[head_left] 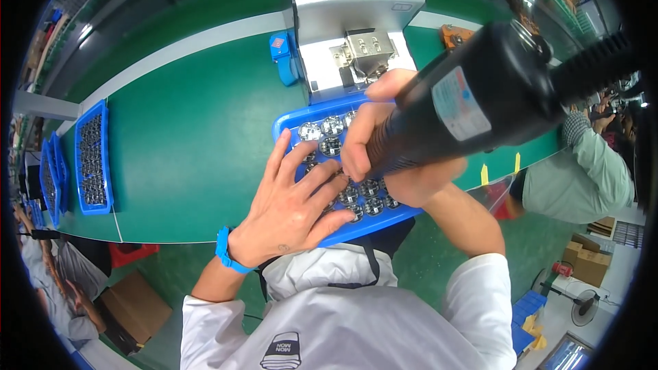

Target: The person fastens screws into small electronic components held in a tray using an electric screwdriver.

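Observation:
A blue tray [375, 223] of small round parts with clear domes and dark insides [330, 145] lies at the table's near edge. My left hand [293, 207], with a blue band [223, 250] on its wrist, rests over the tray's left side. Its fingers are spread, and the fingertips touch or hover over the parts. In my right hand [428, 181] is a thick black electric screwdriver [493, 89] with a ribbed cord, tilted over the tray. Its tip and the part beneath it are hidden behind my fingers.
Behind the tray stands a metal fixture machine [353, 0] with a blue strap device [282, 55] beside it. More blue trays of parts [92, 157] lie at the left on the green table [199, 144]. A co-worker in a pale green garment [582, 171] sits at the right.

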### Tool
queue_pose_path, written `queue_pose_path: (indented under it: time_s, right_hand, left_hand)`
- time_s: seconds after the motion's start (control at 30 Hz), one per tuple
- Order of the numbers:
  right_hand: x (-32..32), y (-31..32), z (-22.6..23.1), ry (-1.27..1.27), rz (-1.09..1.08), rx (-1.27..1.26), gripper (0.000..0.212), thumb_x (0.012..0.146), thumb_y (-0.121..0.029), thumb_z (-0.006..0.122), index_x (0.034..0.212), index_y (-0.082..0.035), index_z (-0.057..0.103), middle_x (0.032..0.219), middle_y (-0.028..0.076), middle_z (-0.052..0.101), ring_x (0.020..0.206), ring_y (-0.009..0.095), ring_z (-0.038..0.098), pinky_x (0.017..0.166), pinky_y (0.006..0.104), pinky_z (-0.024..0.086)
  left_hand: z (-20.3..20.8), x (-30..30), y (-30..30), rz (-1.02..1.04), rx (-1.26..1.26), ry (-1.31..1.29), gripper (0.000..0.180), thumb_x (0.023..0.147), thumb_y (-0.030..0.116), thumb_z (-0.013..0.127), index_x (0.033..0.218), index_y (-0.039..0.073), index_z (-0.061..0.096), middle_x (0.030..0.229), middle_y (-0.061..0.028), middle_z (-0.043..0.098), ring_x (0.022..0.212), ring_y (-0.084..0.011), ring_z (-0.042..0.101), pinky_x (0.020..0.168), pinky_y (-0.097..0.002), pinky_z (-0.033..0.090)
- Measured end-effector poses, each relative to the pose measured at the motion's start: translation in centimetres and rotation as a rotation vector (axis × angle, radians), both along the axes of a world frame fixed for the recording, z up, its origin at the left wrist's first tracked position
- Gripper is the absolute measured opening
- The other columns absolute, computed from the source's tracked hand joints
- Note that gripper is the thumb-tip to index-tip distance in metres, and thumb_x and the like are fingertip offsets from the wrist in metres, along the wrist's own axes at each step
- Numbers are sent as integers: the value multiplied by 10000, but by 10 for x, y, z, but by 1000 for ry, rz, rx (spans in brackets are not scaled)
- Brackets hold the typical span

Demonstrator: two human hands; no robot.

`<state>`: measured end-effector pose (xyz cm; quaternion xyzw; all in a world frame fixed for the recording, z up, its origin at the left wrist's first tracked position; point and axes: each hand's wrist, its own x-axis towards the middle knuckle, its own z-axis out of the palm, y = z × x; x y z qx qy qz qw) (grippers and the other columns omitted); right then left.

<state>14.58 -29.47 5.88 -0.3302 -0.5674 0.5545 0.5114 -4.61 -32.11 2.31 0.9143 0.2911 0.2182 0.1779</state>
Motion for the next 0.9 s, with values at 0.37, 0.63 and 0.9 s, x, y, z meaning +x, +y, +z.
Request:
queue_pose_path:
  time_s: [0.37,0.63,0.9]
  right_hand:
    - [0,1,9,32,38,-48,1023,817,-823,360,1414,2,253,640,137,564,496,197,544,519,315,479]
    - [10,55,29,334,-190,311,994,716,-931,210,963,-4,471,631,58,543,517,130,537,514,249,448]
    - [14,75,18,150,-278,467,854,830,-835,285,808,-14,519,650,67,553,525,139,541,524,252,453]
  left_hand:
    - [0,2,0,-3,28,-17,478,836,432,653,1076,19,672,1107,-113,596,1141,-347,487,1117,-597,226]
    - [-4,1,-2,18,72,-38,485,818,436,662,1064,18,667,1114,-107,606,1111,-335,497,1112,-605,225]
    - [-4,1,-1,29,50,-44,473,812,416,666,1071,20,660,1111,-110,595,1104,-334,489,1115,-599,220]
